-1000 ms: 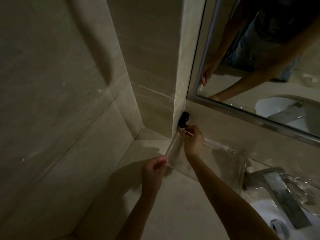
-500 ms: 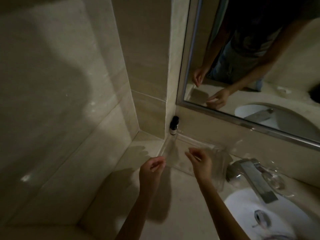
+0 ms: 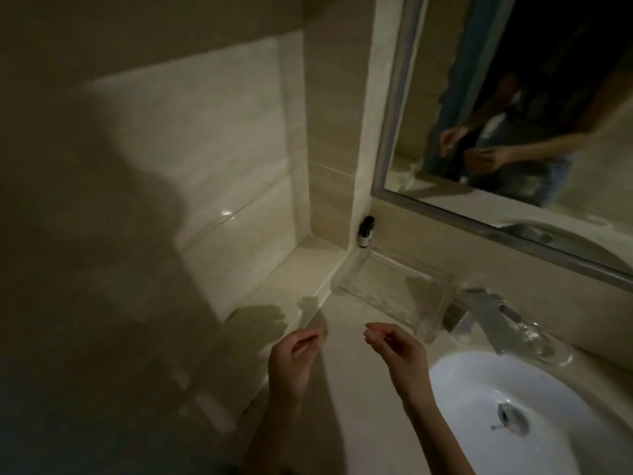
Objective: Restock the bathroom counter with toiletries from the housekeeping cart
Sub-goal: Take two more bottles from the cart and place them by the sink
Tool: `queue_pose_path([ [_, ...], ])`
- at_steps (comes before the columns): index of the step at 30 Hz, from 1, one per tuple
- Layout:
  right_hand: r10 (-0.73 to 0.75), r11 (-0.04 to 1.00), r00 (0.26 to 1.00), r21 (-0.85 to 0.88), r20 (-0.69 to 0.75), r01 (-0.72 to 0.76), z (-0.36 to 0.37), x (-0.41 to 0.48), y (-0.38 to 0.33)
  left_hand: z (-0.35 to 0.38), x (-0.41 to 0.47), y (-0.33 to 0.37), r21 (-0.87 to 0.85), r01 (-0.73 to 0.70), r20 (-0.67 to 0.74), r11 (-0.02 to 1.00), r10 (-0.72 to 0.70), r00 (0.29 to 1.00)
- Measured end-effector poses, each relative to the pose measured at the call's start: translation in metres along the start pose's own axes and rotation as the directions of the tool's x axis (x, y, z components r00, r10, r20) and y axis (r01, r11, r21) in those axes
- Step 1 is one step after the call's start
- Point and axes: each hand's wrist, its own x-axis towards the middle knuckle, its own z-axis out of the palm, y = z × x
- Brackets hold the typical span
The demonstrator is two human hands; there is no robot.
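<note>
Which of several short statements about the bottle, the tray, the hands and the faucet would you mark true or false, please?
1. The small bottle stands upright at the far left corner of the clear tray. True.
2. The right hand grips the bottle. False: it holds nothing and is well apart from the bottle.
3. The left hand holds nothing. True.
4. The faucet stands left of the tray. False: it stands right of the tray, over the white sink.

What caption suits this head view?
Left hand and right hand hover empty over the counter; a dark-capped bottle stands at the clear tray's far corner.
</note>
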Motion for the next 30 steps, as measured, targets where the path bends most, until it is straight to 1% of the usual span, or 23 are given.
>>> queue_pose_path([
  [1,-0.014,1.0,0.998,0.01,0.063,0.014,0.002,-0.01,-0.003,-0.01,-0.016,-0.001,0.047,-0.021,-0.049,0.999,0.024,0.999],
  [3,-0.017,1.0,0.982,0.02,0.188,0.014,0.009,-0.031,-0.007,-0.029,-0.051,-0.007,0.118,0.0,-0.134,0.993,0.016,0.991],
  [5,-0.014,0.999,0.951,0.041,0.308,0.002,0.019,-0.057,-0.009,-0.048,-0.095,-0.014,0.047,0.077,-0.215,0.996,-0.065,0.975],
  [7,-0.01,0.997,0.911,0.073,0.413,-0.022,0.028,-0.088,-0.011,-0.063,-0.139,-0.022,0.006,0.106,-0.331,0.994,-0.098,0.938],
  [9,-0.012,0.999,0.836,0.038,0.549,-0.011,0.037,-0.121,-0.013,-0.078,-0.185,-0.029,-0.023,0.128,-0.45,0.992,-0.125,0.885],
  [10,-0.019,1.0,0.791,0.002,0.611,0.023,0.043,-0.137,-0.014,-0.087,-0.208,-0.031,-0.035,0.133,-0.505,0.99,-0.133,0.853],
  [11,-0.026,0.999,0.755,-0.01,0.656,0.043,0.05,-0.154,-0.017,-0.097,-0.231,-0.034,-0.037,0.139,-0.558,0.99,-0.135,0.819],
  [13,-0.032,0.999,0.688,0.012,0.725,0.033,0.069,-0.187,-0.022,-0.118,-0.279,-0.039,-0.054,0.149,-0.664,0.987,-0.147,0.733],
  [14,-0.023,1.0,0.639,0.006,0.769,0.028,0.079,-0.205,-0.023,-0.128,-0.303,-0.041,-0.084,0.15,-0.709,0.985,-0.165,0.686],
  [15,-0.02,1.0,0.574,0.002,0.818,0.031,0.089,-0.225,-0.025,-0.138,-0.327,-0.043,-0.11,0.148,-0.753,0.983,-0.18,0.633],
  [18,-0.021,0.995,0.359,-0.015,0.933,0.095,0.119,-0.288,-0.026,-0.162,-0.402,-0.048,-0.157,0.146,-0.86,0.977,-0.208,0.467],
  [19,-0.023,0.993,0.279,-0.01,0.96,0.116,0.126,-0.311,-0.029,-0.168,-0.427,-0.051,-0.171,0.142,-0.889,0.975,-0.215,0.404],
  [21,-0.025,0.985,0.141,0.001,0.99,0.17,0.14,-0.36,-0.032,-0.179,-0.474,-0.055,-0.222,0.103,-0.937,0.97,-0.241,0.254],
  [22,-0.02,0.98,0.08,0.003,0.997,0.2,0.146,-0.384,-0.032,-0.184,-0.496,-0.059,-0.254,0.07,-0.949,0.965,-0.263,0.176],
  [24,-0.03,0.968,-0.062,0.045,0.998,0.248,0.153,-0.432,-0.036,-0.191,-0.54,-0.063,-0.279,0.028,-0.958,0.96,-0.281,0.057],
  [26,-0.02,0.956,-0.204,0.078,0.979,0.281,0.157,-0.481,-0.039,-0.198,-0.583,-0.07,-0.243,0.041,-0.97,0.969,-0.242,-0.031],
  [28,0.014,0.901,-0.359,0.144,0.933,0.409,0.158,-0.531,-0.045,-0.203,-0.628,-0.076,-0.236,0.054,-0.967,0.97,-0.228,-0.115],
  [29,0.011,0.885,-0.411,0.183,0.912,0.429,0.158,-0.558,-0.05,-0.206,-0.65,-0.079,-0.241,0.053,-0.961,0.969,-0.231,-0.151],
  [30,-0.001,0.91,-0.425,0.177,0.905,0.374,0.162,-0.584,-0.049,-0.21,-0.674,-0.081,-0.248,0.043,-0.953,0.968,-0.236,-0.19],
])
